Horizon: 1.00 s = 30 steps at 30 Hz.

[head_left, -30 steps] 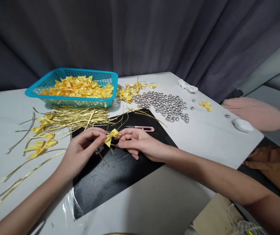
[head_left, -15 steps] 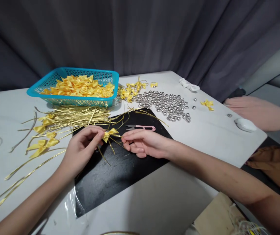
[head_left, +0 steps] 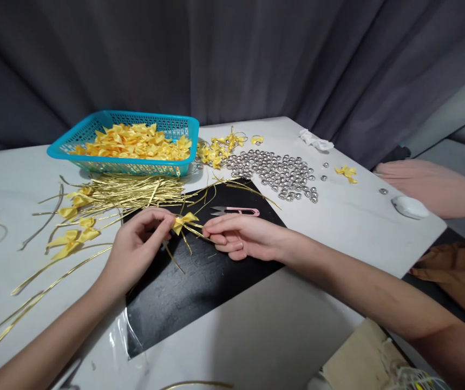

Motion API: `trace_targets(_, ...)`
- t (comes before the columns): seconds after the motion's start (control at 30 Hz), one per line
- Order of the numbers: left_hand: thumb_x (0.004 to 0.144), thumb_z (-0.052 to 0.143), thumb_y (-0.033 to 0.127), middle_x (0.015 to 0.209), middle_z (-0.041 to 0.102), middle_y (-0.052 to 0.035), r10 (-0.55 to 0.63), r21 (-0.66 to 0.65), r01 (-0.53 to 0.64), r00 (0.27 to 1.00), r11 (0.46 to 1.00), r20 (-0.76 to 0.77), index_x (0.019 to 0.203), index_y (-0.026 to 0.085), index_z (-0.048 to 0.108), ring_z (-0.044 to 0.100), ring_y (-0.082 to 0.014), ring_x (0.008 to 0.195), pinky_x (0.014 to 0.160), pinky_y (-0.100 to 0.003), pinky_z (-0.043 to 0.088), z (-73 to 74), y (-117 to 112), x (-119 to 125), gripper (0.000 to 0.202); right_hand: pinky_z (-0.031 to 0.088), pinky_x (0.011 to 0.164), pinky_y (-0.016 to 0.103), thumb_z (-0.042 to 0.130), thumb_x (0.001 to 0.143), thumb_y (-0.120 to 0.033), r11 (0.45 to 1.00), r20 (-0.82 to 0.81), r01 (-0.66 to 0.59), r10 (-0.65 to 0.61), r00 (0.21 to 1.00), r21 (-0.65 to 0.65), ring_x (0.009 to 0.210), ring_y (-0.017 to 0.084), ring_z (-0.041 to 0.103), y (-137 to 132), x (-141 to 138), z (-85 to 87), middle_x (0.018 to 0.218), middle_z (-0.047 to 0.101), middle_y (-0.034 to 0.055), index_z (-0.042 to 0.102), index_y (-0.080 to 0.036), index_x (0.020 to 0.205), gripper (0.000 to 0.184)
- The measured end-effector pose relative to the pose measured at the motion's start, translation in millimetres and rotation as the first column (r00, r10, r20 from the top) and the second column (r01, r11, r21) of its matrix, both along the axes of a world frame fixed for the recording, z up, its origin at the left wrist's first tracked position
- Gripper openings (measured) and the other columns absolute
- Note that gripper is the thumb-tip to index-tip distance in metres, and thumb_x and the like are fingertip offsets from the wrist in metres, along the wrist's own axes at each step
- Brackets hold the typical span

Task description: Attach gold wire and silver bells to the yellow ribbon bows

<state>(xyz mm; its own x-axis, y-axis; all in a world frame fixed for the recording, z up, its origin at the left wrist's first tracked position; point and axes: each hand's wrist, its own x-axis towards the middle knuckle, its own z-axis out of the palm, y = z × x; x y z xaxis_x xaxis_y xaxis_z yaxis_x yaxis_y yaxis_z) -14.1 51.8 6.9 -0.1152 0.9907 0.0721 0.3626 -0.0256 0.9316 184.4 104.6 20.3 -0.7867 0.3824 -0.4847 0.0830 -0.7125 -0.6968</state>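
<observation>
My left hand [head_left: 137,246] pinches a small yellow ribbon bow [head_left: 183,221] above a black sheet [head_left: 200,276] on the white table [head_left: 354,227]. My right hand [head_left: 242,238] is closed on the thin gold wire tie [head_left: 197,232] that runs out from the bow. Loose ends of the gold tie hang below the bow. Pink thread snips [head_left: 238,212] lie on the black sheet just behind my right hand.
A blue basket [head_left: 124,142] full of yellow bows stands at the back left. A pile of gold wire ties [head_left: 130,195] and a few bows [head_left: 72,238] lie in front of it. Silver beads [head_left: 276,173] spread across the back right, with more bows [head_left: 220,149] nearby.
My right hand has slid rightwards away from the bow, drawing the gold tie out. The left hand keeps its pinch on the bow.
</observation>
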Motion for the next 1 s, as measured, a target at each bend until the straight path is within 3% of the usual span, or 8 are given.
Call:
trace_targets(0.2, 0.078, 0.061, 0.038, 0.081, 0.061, -0.0012, -0.088, 0.004, 0.088, 0.996, 0.996, -0.001, 0.072, 0.020, 0.063, 0.053, -0.0124, 0.062, 0.055, -0.024, 0.044, 0.4, -1.1, -0.4, 0.020, 0.023, 0.033, 0.011, 0.065, 0.078, -0.022, 0.988, 0.051, 0.010, -0.018, 0.999, 0.153, 0.037, -0.001, 0.024, -9.2, -5.1, 2.4, 0.056, 0.041, -0.0080, 0.057, -0.011, 0.078, 0.013)
trace_targets(0.37, 0.080, 0.058, 0.034, 0.081, 0.060, -0.0012, -0.143, 0.081, 0.149, 0.986, 0.985, -0.080, 0.068, 0.021, 0.062, 0.056, -0.0151, 0.074, 0.065, -0.026, 0.043, -1.5, -1.0, -1.3, 0.018, 0.019, 0.033, 0.013, 0.075, 0.068, -0.029, 0.968, 0.049, 0.063, -0.077, 0.996, 0.242, 0.037, -0.001, 0.019, -14.0, -6.9, 2.9, 0.050, 0.037, -0.0100, 0.063, -0.010, 0.082, 0.026)
trace_targets(0.6, 0.080, 0.058, 0.033, 0.084, 0.062, -0.0020, -0.177, 0.100, 0.193, 0.974, 0.976, -0.143, 0.073, 0.021, 0.063, 0.057, -0.0160, 0.077, 0.065, -0.027, 0.043, -2.4, -3.3, -2.3, 0.015, 0.005, 0.034, 0.017, 0.077, 0.065, -0.034, 0.954, 0.067, 0.086, -0.110, 0.992, 0.286, 0.039, 0.001, 0.011, -15.6, -8.1, -5.0, 0.046, 0.026, -0.0118, 0.058, -0.012, 0.072, 0.030)
trace_targets(0.8, 0.081, 0.058, 0.034, 0.083, 0.062, -0.0025, -0.178, 0.101, 0.195, 0.972, 0.976, -0.154, 0.073, 0.020, 0.062, 0.056, -0.0157, 0.074, 0.063, -0.028, 0.043, -1.7, -2.7, -0.5, 0.017, 0.004, 0.033, 0.019, 0.078, 0.062, -0.033, 0.927, 0.129, 0.168, -0.222, 0.966, 0.336, 0.038, 0.000, 0.014, -19.6, -11.4, -6.5, 0.046, 0.034, -0.0112, 0.060, -0.013, 0.073, 0.030)
trace_targets(1.0, 0.081, 0.057, 0.036, 0.085, 0.062, -0.0024, -0.128, 0.095, 0.145, 0.977, 0.985, -0.169, 0.072, 0.020, 0.062, 0.056, -0.0160, 0.075, 0.063, -0.028, 0.042, -3.8, -2.8, -1.0, 0.018, 0.005, 0.035, 0.020, 0.078, 0.062, -0.034, 0.929, 0.143, 0.134, -0.193, 0.971, 0.345, 0.039, 0.000, 0.017, -19.1, -12.2, -2.1, 0.047, 0.034, -0.0102, 0.057, -0.013, 0.068, 0.031)
